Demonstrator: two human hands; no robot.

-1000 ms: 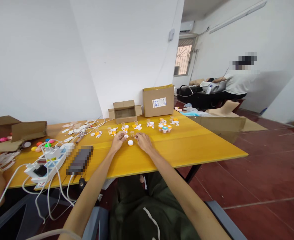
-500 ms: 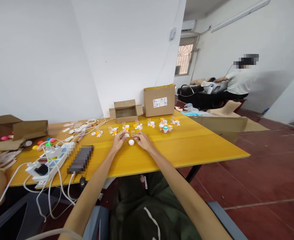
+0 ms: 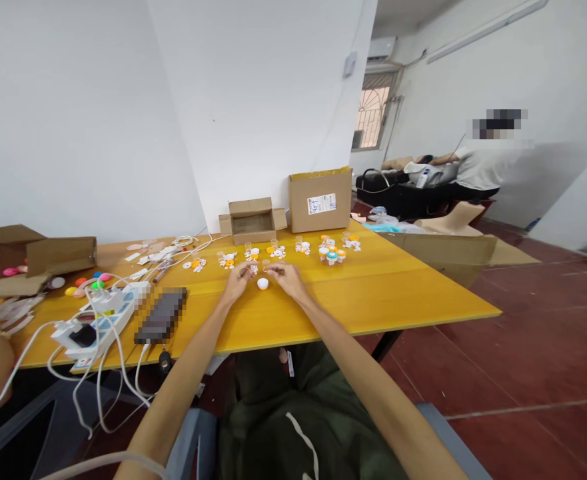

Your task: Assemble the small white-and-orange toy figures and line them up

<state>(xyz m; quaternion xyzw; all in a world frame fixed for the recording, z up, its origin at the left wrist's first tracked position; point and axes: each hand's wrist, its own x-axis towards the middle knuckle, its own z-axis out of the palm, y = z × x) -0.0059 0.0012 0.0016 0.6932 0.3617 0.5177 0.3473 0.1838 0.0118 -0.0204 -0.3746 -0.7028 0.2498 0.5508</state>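
My left hand [image 3: 238, 279] and my right hand [image 3: 284, 277] rest close together on the yellow table [image 3: 373, 293], fingertips pinching small pieces too tiny to make out. A white round cap [image 3: 262, 284] lies on the table between the two hands. Just beyond them runs a row of small white-and-orange toy pieces [image 3: 275, 252] and little capped jars [image 3: 330, 255].
Behind the row stand an open cardboard box [image 3: 251, 221] and a closed one [image 3: 320, 199]. At left lie a phone [image 3: 162, 315], a power strip [image 3: 96, 326] with white cables, coloured caps [image 3: 89, 284] and more boxes [image 3: 33, 257]. Another person [image 3: 478, 170] is at the far right.
The view has shifted slightly. Both hands have lifted a little off the table and drawn closer together above the white cap.
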